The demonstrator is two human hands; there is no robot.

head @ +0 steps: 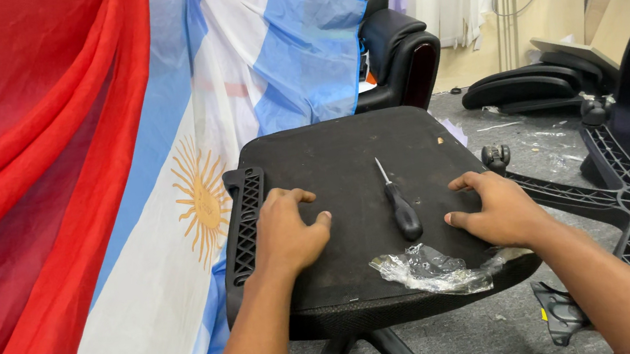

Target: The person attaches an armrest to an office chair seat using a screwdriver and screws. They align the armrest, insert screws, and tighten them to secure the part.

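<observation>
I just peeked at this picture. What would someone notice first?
First, the big red cloth on the left, beside a blue-and-white flag with a yellow sun. In the middle, a left hand and a right hand press on a black upturned chair seat, with a black-handled screwdriver between them and crumpled clear plastic near its front edge.

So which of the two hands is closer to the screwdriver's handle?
The right hand. Its thumb tip lies just beside the black handle of the screwdriver, while the left hand rests farther off near the seat's ribbed edge.
</observation>
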